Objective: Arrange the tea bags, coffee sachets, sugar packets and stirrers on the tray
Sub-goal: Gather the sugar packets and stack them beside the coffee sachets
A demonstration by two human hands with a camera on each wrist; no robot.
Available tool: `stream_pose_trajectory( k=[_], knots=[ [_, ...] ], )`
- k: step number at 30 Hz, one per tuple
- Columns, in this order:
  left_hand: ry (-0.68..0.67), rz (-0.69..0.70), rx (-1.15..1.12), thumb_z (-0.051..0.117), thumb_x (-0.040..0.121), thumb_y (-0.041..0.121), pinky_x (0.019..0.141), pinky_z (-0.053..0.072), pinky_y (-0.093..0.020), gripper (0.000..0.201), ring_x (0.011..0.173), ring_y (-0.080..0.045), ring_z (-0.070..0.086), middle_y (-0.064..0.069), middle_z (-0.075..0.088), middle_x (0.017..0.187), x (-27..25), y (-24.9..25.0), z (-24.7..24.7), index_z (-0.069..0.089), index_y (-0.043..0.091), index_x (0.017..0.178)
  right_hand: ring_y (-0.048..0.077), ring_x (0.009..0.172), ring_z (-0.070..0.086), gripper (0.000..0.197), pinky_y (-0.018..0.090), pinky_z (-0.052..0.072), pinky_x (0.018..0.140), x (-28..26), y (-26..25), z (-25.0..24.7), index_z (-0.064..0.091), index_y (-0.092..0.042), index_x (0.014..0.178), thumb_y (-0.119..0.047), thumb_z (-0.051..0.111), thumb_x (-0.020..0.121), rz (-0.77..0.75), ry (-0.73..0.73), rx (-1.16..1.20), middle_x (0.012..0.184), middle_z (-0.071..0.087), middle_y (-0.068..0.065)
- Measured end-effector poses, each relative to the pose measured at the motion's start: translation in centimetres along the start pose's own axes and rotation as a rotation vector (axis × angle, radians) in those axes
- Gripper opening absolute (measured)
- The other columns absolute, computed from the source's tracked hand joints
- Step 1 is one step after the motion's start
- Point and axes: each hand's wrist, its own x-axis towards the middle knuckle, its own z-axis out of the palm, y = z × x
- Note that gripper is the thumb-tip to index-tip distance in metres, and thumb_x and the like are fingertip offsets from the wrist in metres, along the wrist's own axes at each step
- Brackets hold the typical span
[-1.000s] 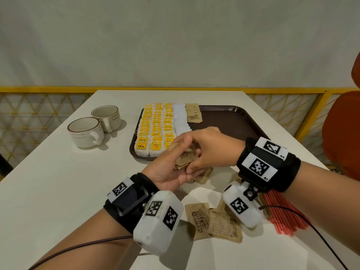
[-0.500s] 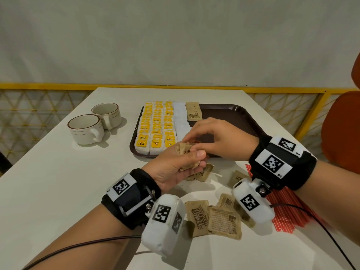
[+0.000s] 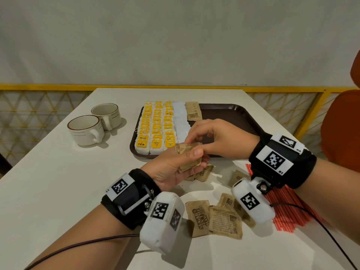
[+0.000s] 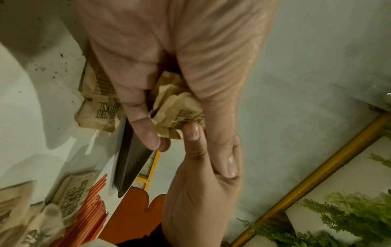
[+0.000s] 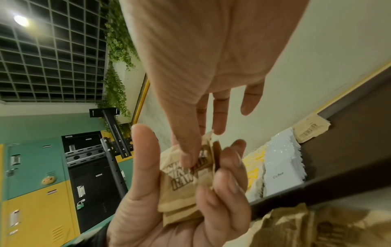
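Yellow-tagged tea bags (image 3: 155, 129), white coffee sachets (image 3: 181, 121) and brown sugar packets (image 3: 193, 113) line the dark tray (image 3: 229, 114) at frame centre; loose packets (image 3: 224, 221) and red stirrers (image 3: 288, 213) lie lower right.

head: high, facing down-forward | wrists: close along fingers | shared: sugar packets (image 3: 188, 156)

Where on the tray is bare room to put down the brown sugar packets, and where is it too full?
The tray is bare on its right part, from the sugar packets already laid at the far edge to the right rim. Its left part is packed with tea bags and white coffee sachets. Near the front rim, both hands hover.
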Motion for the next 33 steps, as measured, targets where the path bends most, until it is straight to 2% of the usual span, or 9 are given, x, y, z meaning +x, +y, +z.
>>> stream_pose_trajectory(
  k=[3, 7, 11, 14, 17, 19, 23, 28, 33],
  knots=[
    [-0.004, -0.005, 0.015, 0.096, 0.036, 0.031, 0.070, 0.057, -0.022, 0.060, 0.079, -0.017, 0.070, -0.014, 0.071, 0.090, -0.1, -0.2, 0.1, 0.077, 0.012, 0.090, 0.014, 0.079, 0.062, 0.014, 0.028, 0.052, 0.076, 0.2, -0.3, -0.1, 0.069, -0.027, 0.091, -0.017, 0.071, 0.083, 0.122, -0.049, -0.017, 0.085, 0.064, -0.012],
    [0.011, 0.012, 0.004, 0.095, 0.035, 0.030, 0.067, 0.058, -0.023, 0.067, 0.077, -0.019, 0.070, -0.019, 0.070, 0.091, -0.2, 0.0, 0.3, 0.073, 0.007, 0.094, -0.003, 0.064, 0.057, 0.010, 0.015, 0.047, 0.063, 0.2, -0.3, -0.7, 0.071, -0.020, 0.091, -0.022, 0.074, 0.081, 0.238, -0.110, -0.021, 0.082, 0.069, -0.005],
    [-0.005, 0.024, 0.031, 0.092, 0.037, 0.046, 0.066, 0.058, -0.022, 0.067, 0.074, -0.019, 0.069, -0.018, 0.069, 0.089, -0.1, 0.0, 0.4, 0.075, 0.009, 0.090, 0.012, 0.075, 0.062, 0.012, 0.015, 0.049, 0.068, -0.2, 0.1, -0.3, 0.073, -0.019, 0.089, -0.020, 0.077, 0.078, 0.293, -0.143, 0.103, 0.095, 0.070, 0.011],
    [0.023, 0.019, 0.053, 0.089, 0.035, 0.055, 0.068, 0.058, -0.022, 0.072, 0.074, -0.018, 0.069, -0.017, 0.069, 0.090, 0.2, 0.5, 0.1, 0.077, 0.011, 0.091, 0.026, 0.083, 0.067, 0.020, 0.030, 0.054, 0.079, -0.1, 0.5, -0.6, 0.072, -0.012, 0.097, -0.018, 0.076, 0.078, 0.305, -0.131, 0.167, 0.095, 0.071, 0.012],
    [0.077, 0.063, 0.070, 0.087, 0.037, 0.057, 0.066, 0.059, -0.025, 0.073, 0.074, -0.020, 0.069, -0.015, 0.069, 0.087, 0.6, 2.0, -0.4, 0.075, 0.011, 0.093, 0.020, 0.081, 0.065, 0.010, 0.035, 0.051, 0.081, 0.4, 0.8, -1.7, 0.067, -0.011, 0.090, -0.009, 0.071, 0.082, 0.288, -0.040, 0.421, 0.088, 0.070, 0.009],
    [0.182, 0.102, 0.113, 0.082, 0.048, 0.053, 0.059, 0.057, -0.025, 0.069, 0.068, -0.018, 0.066, -0.012, 0.065, 0.080, 1.1, 3.9, -0.8, 0.066, 0.007, 0.098, 0.020, 0.086, 0.064, 0.010, 0.036, 0.050, 0.084, 1.2, 1.3, -3.1, 0.060, -0.011, 0.092, -0.005, 0.065, 0.085, 0.317, 0.078, 0.614, 0.093, 0.067, 0.009],
    [0.347, 0.191, 0.318, 0.064, 0.083, 0.020, 0.047, 0.047, -0.020, 0.010, 0.053, -0.012, 0.053, -0.003, 0.050, 0.067, 3.2, 8.9, -2.5, 0.058, 0.012, 0.085, 0.029, 0.090, 0.068, 0.012, 0.037, 0.060, 0.074, 4.1, 3.9, -6.1, 0.051, -0.007, 0.095, 0.003, 0.057, 0.090, 0.423, 0.270, 0.813, 0.100, 0.064, 0.015],
    [0.413, 0.115, 0.713, 0.059, 0.091, 0.008, 0.044, 0.041, -0.018, 0.012, 0.052, -0.015, 0.049, -0.004, 0.050, 0.062, 8.9, 13.5, -4.4, 0.057, 0.009, 0.079, 0.032, 0.101, 0.065, 0.018, 0.043, 0.058, 0.080, 8.1, 9.6, -6.6, 0.057, -0.010, 0.095, 0.004, 0.063, 0.086, 0.704, 0.257, 0.599, 0.115, 0.061, 0.020],
    [0.397, -0.015, 1.133, 0.062, 0.087, 0.005, 0.051, 0.045, -0.020, 0.008, 0.060, -0.014, 0.054, -0.005, 0.066, 0.074, 14.7, 14.5, -4.7, 0.063, 0.008, 0.080, 0.026, 0.088, 0.064, 0.021, 0.037, 0.056, 0.078, 10.3, 13.3, -5.0, 0.055, -0.012, 0.086, 0.000, 0.071, 0.081, 0.842, 0.235, 0.414, 0.099, 0.065, 0.014]
  ],
)
